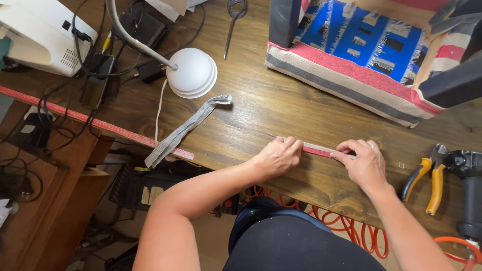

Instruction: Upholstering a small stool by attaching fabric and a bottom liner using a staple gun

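Both hands press a narrow red-and-beige fabric strip (pixel 317 149) flat near the wooden table's (pixel 261 100) front edge: left hand (pixel 279 155) fingers curled on it, right hand (pixel 364 163) fingertips pinching it.

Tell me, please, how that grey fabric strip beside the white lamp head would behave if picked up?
The grey fabric strip is probably floppy: it lies flat, twisted at one end. It looks thin, so likely light. One end overhangs the table edge, so a push might slide it off.

The single head-worn camera looks steeply down, from close above, onto the brown wooden plank table (pixel 261 105), its near edge running slantwise across the frame (the person's own arms enter from the bottom, towards that table).
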